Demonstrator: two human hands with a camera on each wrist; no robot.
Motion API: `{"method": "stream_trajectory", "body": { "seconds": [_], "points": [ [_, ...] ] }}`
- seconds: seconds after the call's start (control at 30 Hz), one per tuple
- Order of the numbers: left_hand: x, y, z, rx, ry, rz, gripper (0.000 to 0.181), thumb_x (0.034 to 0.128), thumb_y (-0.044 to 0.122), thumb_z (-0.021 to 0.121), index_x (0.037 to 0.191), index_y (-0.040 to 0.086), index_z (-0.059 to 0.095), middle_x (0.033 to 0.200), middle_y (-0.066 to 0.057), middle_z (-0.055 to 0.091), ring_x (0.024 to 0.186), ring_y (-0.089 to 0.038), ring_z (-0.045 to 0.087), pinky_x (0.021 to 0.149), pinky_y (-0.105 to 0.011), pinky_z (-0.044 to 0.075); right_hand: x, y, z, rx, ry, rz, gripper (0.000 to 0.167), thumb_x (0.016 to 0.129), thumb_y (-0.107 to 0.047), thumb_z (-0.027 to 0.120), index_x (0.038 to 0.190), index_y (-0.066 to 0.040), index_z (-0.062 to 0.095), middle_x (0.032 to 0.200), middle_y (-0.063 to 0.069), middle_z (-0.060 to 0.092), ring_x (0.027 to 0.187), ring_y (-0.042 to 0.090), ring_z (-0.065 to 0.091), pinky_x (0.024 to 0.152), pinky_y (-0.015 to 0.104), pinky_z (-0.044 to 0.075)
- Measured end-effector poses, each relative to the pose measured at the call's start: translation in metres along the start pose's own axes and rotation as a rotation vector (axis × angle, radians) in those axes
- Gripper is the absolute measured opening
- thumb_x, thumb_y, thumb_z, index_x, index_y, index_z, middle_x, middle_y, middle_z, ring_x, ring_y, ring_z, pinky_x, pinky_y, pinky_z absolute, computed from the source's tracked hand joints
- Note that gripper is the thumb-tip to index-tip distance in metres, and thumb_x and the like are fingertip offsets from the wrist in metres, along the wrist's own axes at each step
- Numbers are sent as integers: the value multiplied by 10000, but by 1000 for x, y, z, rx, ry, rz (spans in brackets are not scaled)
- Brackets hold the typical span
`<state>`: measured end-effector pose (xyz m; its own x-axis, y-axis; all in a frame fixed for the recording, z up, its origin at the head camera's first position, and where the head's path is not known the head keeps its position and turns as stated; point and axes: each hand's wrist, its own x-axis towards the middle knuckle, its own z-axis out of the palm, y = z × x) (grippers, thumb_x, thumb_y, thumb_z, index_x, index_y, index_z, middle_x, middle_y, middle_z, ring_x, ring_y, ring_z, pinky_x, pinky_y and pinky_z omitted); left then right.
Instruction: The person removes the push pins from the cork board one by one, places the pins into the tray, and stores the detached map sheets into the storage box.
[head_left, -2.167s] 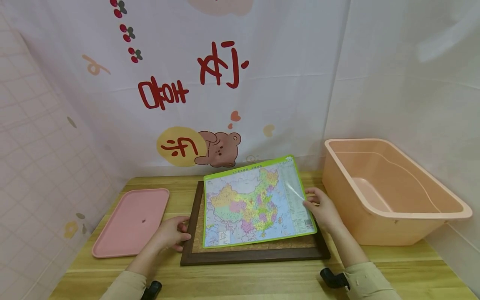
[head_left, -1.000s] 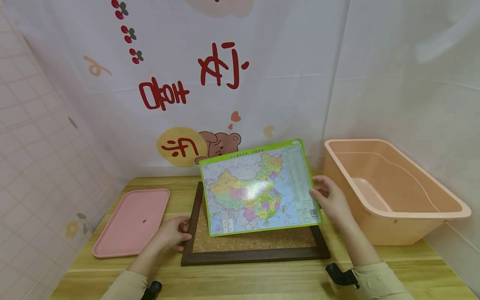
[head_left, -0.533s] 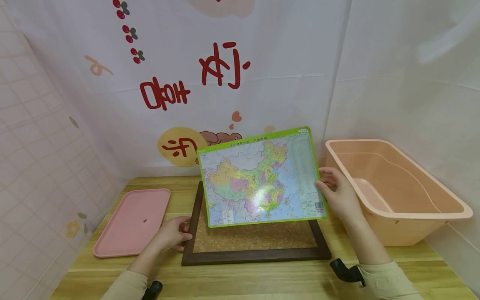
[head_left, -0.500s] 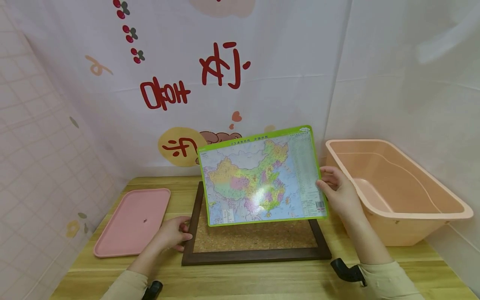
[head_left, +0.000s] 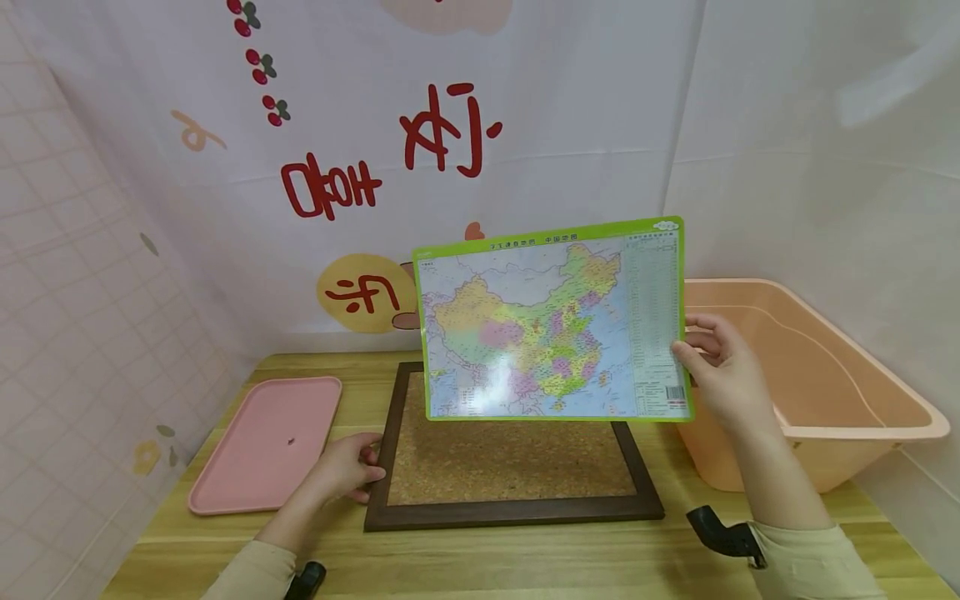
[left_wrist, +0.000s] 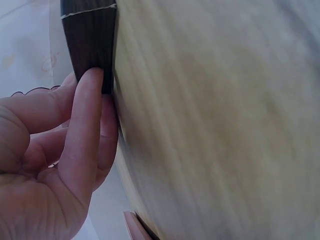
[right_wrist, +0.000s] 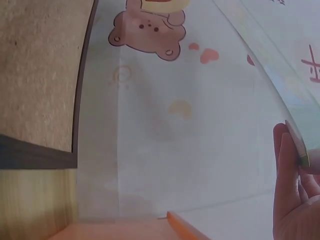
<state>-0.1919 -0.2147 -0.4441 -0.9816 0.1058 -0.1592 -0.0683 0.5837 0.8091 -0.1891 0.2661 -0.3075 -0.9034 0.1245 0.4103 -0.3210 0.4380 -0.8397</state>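
Map sheet (head_left: 551, 325) pinched by its short edge in right hand (head_left: 723, 371), the nearer hand; sheet reaches left from that grip, long axis crosswise, held up off everything below. Peach tub (head_left: 862, 432) right of grip. Cork board (head_left: 510, 467) below-left. Farthest left, left hand (head_left: 348, 467) pinches the board's edge.

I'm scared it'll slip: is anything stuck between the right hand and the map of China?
Nothing that I can see. The right hand pinches the map of China directly at its right edge; the peach tub shows behind the hand, not between them.
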Motion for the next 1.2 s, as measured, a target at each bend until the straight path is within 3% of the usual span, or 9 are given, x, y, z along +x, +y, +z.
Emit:
{"method": "stream_trajectory", "body": {
  "seconds": [0.17,0.37,0.5,0.67,0.97,1.2],
  "points": [
    [0,1,0,0,-6,1,597,837,-140,692,1393,-101,478,914,-115,520,759,-198,594,504,-357,573,3,4,-19,117,45,20,311,969,8,597,1192,-208,582,908,-161,651,773,16,639,626,169,539],
    [0,2,0,6,-5,-4,605,833,-144,694,1397,-94,480,911,-111,517,746,-197,590,506,-362,573,5,11,-41,402,91,-16,321,941,100,576,1147,-143,614,901,-61,703,729,47,683,589,170,546],
    [-1,3,0,7,-4,-3,601,832,-147,692,1394,-91,485,910,-110,516,745,-197,587,506,-365,573,6,14,-59,506,142,15,339,938,118,561,1142,-146,618,895,-60,718,733,41,690,564,169,540],
    [-1,4,0,-1,-5,6,595,833,-148,689,1390,-97,485,907,-114,517,749,-196,588,506,-366,574,4,17,-80,496,224,69,340,949,90,559,1146,-182,611,884,-96,715,722,8,680,543,148,524],
    [0,2,0,-5,3,12,600,823,-150,698,1385,-94,493,918,-116,526,744,-199,593,506,-364,574,4,22,-106,326,489,217,364,972,-2,572,1240,-248,568,914,-141,650,721,-42,615,517,87,468],
    [-1,2,0,-2,3,11,605,821,-154,698,1385,-106,483,923,-117,528,744,-202,591,510,-365,576,6,29,-124,457,631,235,396,977,8,553,1298,-224,567,972,-96,639,794,0,628,512,74,459]
  ]
}}
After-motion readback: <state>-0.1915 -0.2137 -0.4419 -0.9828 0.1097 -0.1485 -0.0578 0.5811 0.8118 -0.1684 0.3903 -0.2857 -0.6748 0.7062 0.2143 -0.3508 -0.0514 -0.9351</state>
